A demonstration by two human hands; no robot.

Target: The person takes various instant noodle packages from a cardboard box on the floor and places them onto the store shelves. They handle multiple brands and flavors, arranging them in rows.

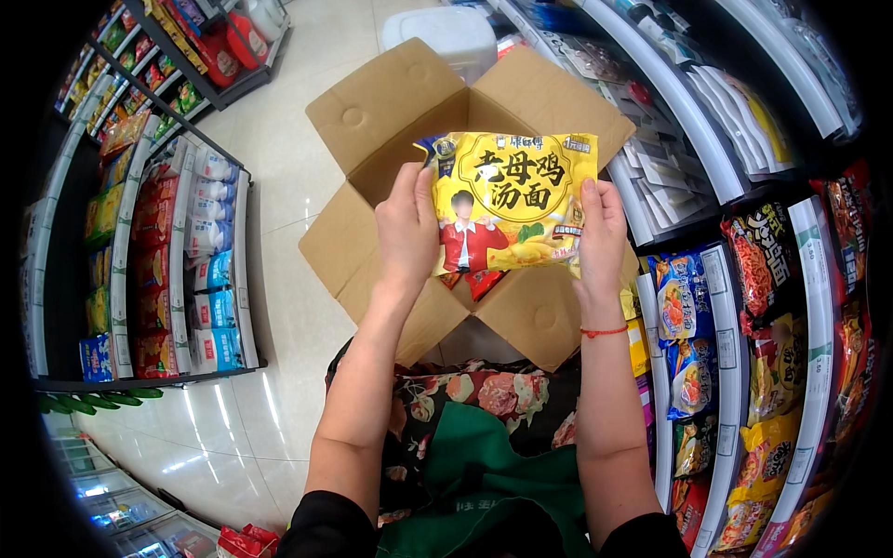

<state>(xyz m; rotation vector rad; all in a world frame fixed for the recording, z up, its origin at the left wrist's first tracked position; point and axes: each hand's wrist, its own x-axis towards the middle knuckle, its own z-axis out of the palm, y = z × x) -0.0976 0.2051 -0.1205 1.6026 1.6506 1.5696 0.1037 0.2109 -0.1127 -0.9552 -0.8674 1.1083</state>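
Note:
A yellow packet of instant noodles point(516, 202) is held flat between both hands, its printed front facing up. My left hand point(408, 227) grips its left edge, thumb on top. On the right edge, my right hand point(601, 223) holds it the same way; a red string bracelet circles that wrist. Beneath the packet stands an open cardboard box point(391, 97), its flaps spread outward. Part of a red packet point(483, 284) shows inside the box, below the yellow one; the rest of the contents is hidden.
Shelves of bagged noodles point(687, 300) curve along the right, close to my right arm. Beyond the box is a white plastic container point(438, 31). A shelving unit with packaged goods point(155, 272) stands at the left, across a tiled floor point(286, 174).

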